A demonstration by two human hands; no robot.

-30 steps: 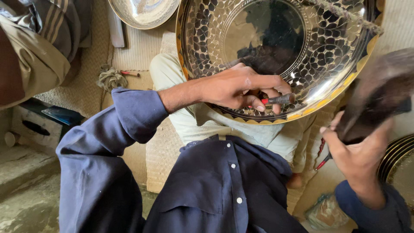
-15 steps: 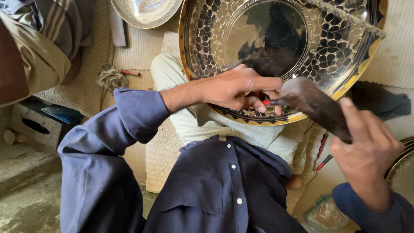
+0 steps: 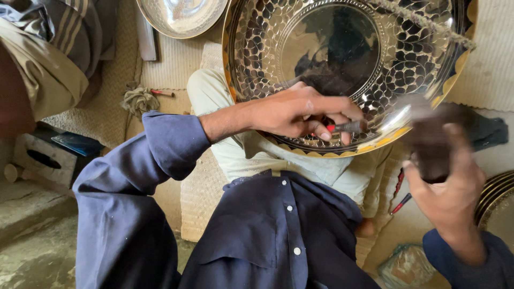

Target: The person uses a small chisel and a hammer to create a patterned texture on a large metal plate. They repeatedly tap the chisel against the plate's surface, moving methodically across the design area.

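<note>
A large round metal tray (image 3: 342, 69), polished in the middle and ringed with a dark scale-like pattern, leans against the person's knees, tilted up toward the face so its worked rim sits within easy reach of both hands. The pale-trousered lap (image 3: 278, 160) props its lower edge, which steadies it for fine work. The left hand (image 3: 300, 112) lies across that lower rim, its grip closed on a small metal chisel with a red band (image 3: 345, 127), tip set against the patterned border; the wrist rests on the tray, seemingly to keep the point from wandering. The right hand (image 3: 450, 192) is raised just off the tray's right edge, its grip wrapped around a dark hammer-like tool (image 3: 428, 139) that is blurred by motion, its head near the chisel. A second shiny dish (image 3: 182, 16) lies on the woven mat (image 3: 176, 64) beyond, and red-handled tools (image 3: 399, 192) rest on the floor by the right knee.
</note>
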